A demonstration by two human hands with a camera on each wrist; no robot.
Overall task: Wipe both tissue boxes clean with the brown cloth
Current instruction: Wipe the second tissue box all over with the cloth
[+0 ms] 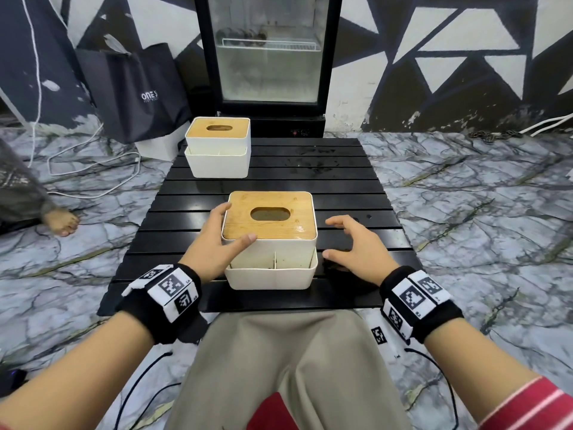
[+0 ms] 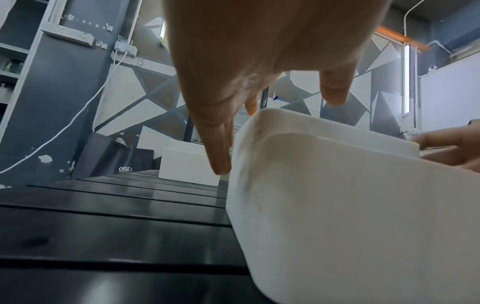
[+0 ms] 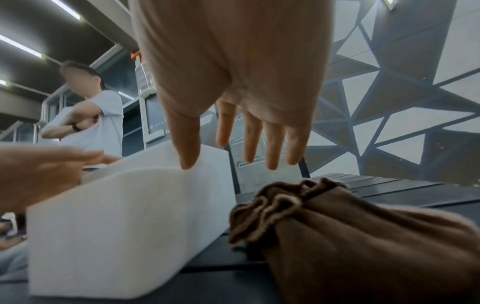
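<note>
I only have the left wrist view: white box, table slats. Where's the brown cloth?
Observer: The right wrist view shows the brown cloth bunched on the black table, beside the near tissue box, on its right.
Operator: Held?
Observer: No. The right hand is open above it, holding nothing.
Operator: Box tops?
Observer: In the head view the near tissue box has a wooden lid with an oval slot. The far tissue box has the same.
</note>
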